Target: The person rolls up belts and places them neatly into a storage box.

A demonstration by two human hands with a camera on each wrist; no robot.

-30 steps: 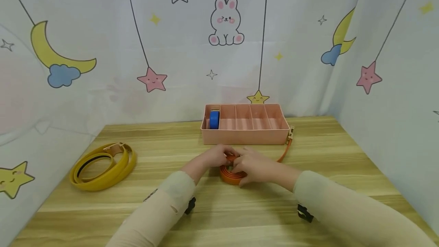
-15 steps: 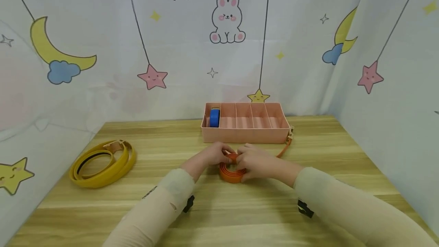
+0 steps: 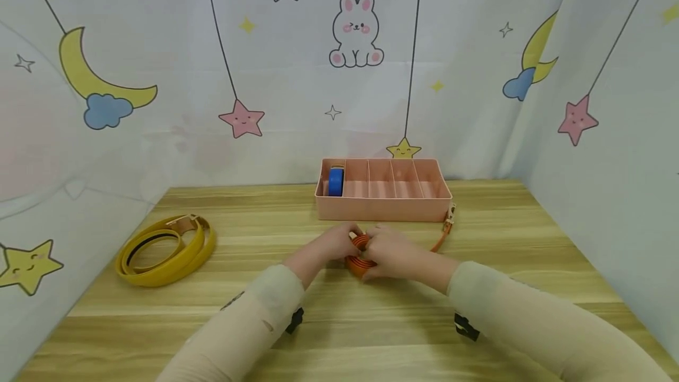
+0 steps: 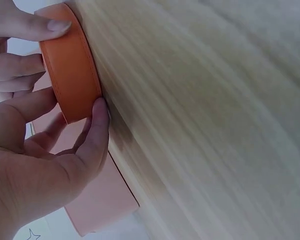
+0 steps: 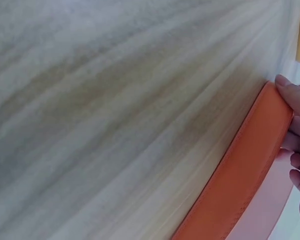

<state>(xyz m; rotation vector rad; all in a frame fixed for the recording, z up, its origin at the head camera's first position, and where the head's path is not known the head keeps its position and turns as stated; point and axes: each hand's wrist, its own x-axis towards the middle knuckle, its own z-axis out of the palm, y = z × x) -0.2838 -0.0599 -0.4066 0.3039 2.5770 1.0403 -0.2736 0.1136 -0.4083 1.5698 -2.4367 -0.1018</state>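
Note:
An orange belt (image 3: 356, 267) is wound into a coil on the wooden table, standing on its edge. My left hand (image 3: 339, 241) pinches the coil's left side; in the left wrist view, thumb and fingers of that hand (image 4: 50, 165) hold the orange strap (image 4: 72, 70) between them. From the other side my right hand (image 3: 392, 252) grips the coil, and its thumb lies against the outer strap (image 5: 245, 170) in the right wrist view. The belt's loose tail runs right to a metal buckle (image 3: 450, 216) beside the box. Some fingertips inside the coil are hidden.
Behind the hands stands a pink divided box (image 3: 384, 210), with a rolled blue belt (image 3: 336, 183) in its leftmost compartment. A loosely coiled yellow belt (image 3: 175, 264) lies at the table's left. A patterned curtain (image 3: 286, 75) borders the back and sides.
The head view has shifted slightly. Both hands stay at the orange coil; the right hand has moved a little further over it, and less of the coil's opening shows.

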